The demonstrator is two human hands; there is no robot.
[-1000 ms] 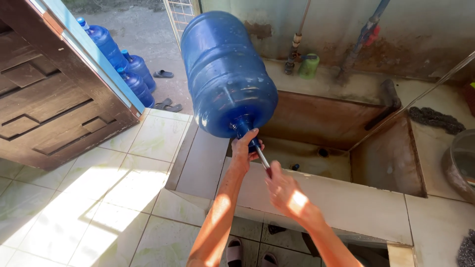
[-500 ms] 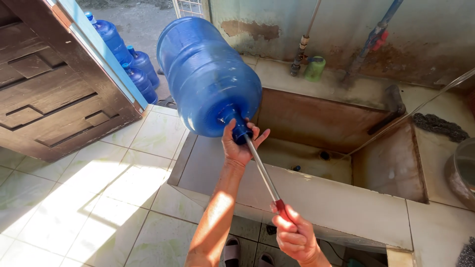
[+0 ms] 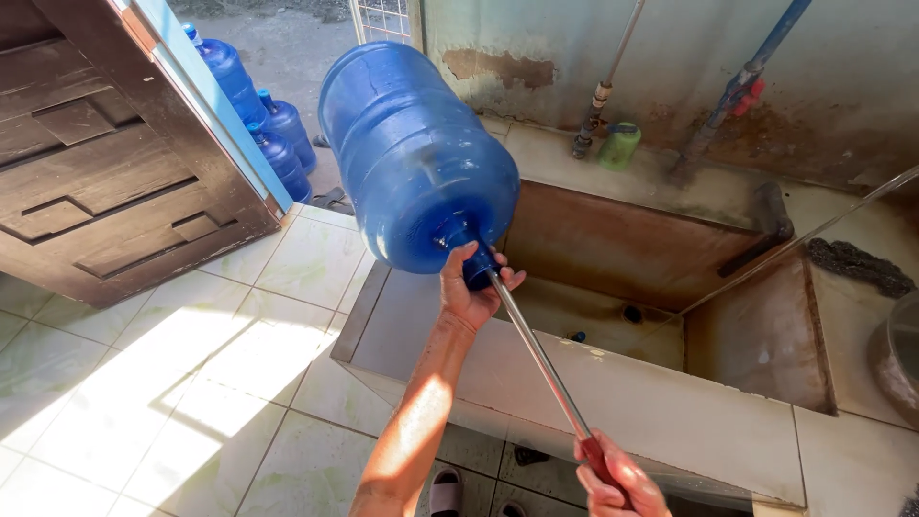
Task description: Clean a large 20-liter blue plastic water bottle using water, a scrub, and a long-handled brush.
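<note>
A large blue water jug (image 3: 416,153) is tipped with its neck pointing down toward me, above the edge of a tiled wash basin (image 3: 661,421). My left hand (image 3: 471,287) grips the jug's neck. A long metal rod (image 3: 538,359) runs out of the jug's mouth down to my right hand (image 3: 617,479), which is closed on its red handle near the bottom edge of the view.
A dark wooden door (image 3: 105,163) stands open at left. Three more blue jugs (image 3: 263,124) stand outside past it. Pipes (image 3: 608,81) and a green bottle (image 3: 619,146) line the stained wall behind the basin. A scrubbing cloth (image 3: 857,266) lies at right. Sandals (image 3: 445,493) sit below.
My right hand has pulled the rod out of the jug, moving down and toward me. The jug has stayed held by its neck and looms larger in view.
</note>
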